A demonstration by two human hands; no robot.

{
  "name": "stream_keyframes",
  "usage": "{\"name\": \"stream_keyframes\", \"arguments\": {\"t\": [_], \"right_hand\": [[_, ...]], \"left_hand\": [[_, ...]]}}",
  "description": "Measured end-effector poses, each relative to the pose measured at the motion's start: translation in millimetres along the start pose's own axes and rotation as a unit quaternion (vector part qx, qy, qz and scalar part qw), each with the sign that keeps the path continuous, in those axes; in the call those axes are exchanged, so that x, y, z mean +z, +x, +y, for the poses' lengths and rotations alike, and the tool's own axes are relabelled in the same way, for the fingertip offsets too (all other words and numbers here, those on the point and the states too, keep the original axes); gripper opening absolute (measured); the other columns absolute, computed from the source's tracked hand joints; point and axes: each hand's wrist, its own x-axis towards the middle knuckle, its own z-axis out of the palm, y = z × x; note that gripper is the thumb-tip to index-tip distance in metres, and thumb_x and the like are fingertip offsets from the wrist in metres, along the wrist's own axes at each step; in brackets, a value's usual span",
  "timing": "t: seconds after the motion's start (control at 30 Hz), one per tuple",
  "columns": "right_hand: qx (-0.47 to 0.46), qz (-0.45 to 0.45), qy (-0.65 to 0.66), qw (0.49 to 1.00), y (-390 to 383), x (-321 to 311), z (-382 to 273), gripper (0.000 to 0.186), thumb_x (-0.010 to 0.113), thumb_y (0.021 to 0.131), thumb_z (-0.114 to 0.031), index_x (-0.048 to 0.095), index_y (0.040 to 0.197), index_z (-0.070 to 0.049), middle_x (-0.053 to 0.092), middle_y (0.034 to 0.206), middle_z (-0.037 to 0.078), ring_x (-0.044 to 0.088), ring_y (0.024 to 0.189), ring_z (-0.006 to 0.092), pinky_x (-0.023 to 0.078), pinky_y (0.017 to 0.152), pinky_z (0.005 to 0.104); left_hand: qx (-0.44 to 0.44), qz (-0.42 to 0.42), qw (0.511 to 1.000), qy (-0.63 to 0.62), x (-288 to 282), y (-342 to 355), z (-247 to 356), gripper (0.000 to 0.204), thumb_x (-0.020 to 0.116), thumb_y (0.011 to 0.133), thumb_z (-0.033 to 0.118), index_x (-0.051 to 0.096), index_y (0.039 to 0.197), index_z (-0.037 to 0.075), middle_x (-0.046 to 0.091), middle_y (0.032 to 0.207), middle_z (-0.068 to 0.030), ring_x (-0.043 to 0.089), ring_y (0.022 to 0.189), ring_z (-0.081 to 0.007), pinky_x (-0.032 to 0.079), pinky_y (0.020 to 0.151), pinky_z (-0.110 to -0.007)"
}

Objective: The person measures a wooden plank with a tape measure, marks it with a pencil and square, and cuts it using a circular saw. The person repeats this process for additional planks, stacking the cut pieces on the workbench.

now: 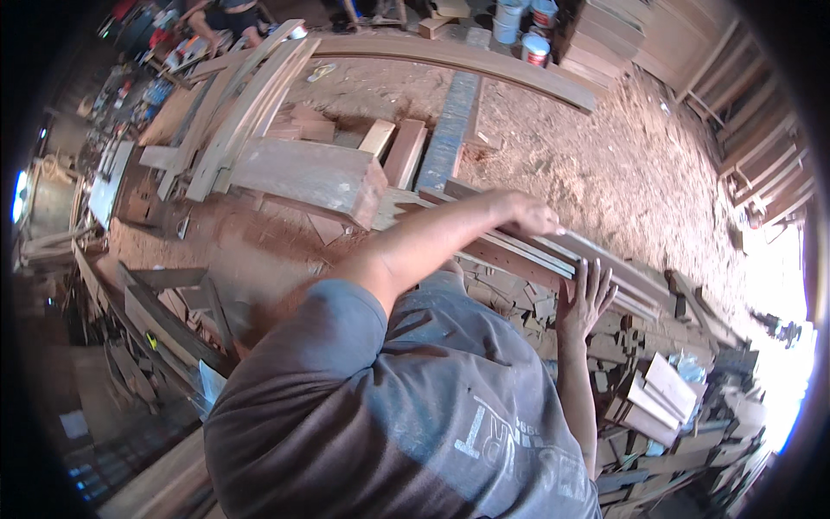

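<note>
My left arm stretches across to the right, and my left hand (529, 212) is closed over the upper edge of several long wooden strips (519, 258). A small pale tip shows at its fingers; what they pinch cannot be made out. Lower and to the right, my right hand (584, 298) rests with spread fingers against the ends of the strips. The strips lie side by side, slanting from the middle of the view down to the right. A longer dark board (622, 275) runs along their far side.
A thick wooden block (303, 177) and a blue-grey beam (450, 125) lie left of the strips. Long planks (251, 112) are stacked farther left. Sawdust (562, 164) covers the ground beyond. Wood offcuts (661, 394) pile up at the lower right. Paint buckets (534, 49) stand at the back.
</note>
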Motion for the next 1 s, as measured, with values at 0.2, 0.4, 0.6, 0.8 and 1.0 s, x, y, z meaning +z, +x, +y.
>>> {"name": "stream_keyframes", "arguments": {"t": [0.2,0.4,0.6,0.8,1.0], "right_hand": [[0.03,0.01,0.012,0.999,-15,5,-8,0.062,0.074,0.101,-0.029,0.057,0.161,-0.034,0.041,0.175,0.01,0.028,0.165,0.0407,0.012,0.134,0.0665],[0.042,-0.01,0.012,0.999,-15,-2,-19,0.06,0.07,0.102,-0.03,0.054,0.16,-0.037,0.043,0.172,0.012,0.031,0.163,0.044,0.015,0.132,0.0689],[0.07,-0.001,0.027,0.997,-28,-11,-23,0.059,0.067,0.103,-0.028,0.055,0.159,-0.037,0.044,0.171,0.012,0.032,0.163,0.0443,0.017,0.132,0.0699],[0.07,0.021,0.025,0.997,-25,-7,-26,0.059,0.069,0.101,-0.026,0.057,0.158,-0.036,0.045,0.171,0.012,0.032,0.162,0.0449,0.02,0.131,0.0699],[0.077,0.038,0.029,0.996,-41,1,-30,0.058,0.07,0.099,-0.022,0.061,0.156,-0.034,0.049,0.169,0.013,0.036,0.16,0.0472,0.019,0.13,0.0714]], "left_hand": [[0.162,0.007,0.983,0.086,-25,71,-65,0.059,0.063,0.108,0.046,0.061,0.153,0.007,0.069,0.146,-0.0211,0.066,0.134,-0.0359,0.051,0.113,-0.047],[0.163,0.081,0.979,0.096,-29,84,-95,0.055,0.065,0.107,0.046,0.069,0.143,0.005,0.073,0.139,-0.0226,0.068,0.13,-0.0378,0.052,0.11,-0.047],[0.082,0.022,0.995,0.054,-32,51,-35,0.075,0.077,0.094,0.063,0.072,0.138,0.003,0.075,0.135,-0.0202,0.071,0.123,-0.0334,0.054,0.106,-0.044],[0.118,0.028,0.99,0.066,-28,35,-37,0.07,0.087,0.087,0.058,0.075,0.129,0.003,0.079,0.121,-0.0178,0.074,0.117,-0.0313,0.056,0.102,-0.044],[0.171,0.068,0.982,0.052,-30,45,-56,0.054,0.079,0.098,0.046,0.075,0.132,0.004,0.079,0.123,-0.0192,0.075,0.115,-0.0321,0.056,0.101,-0.044]]}}
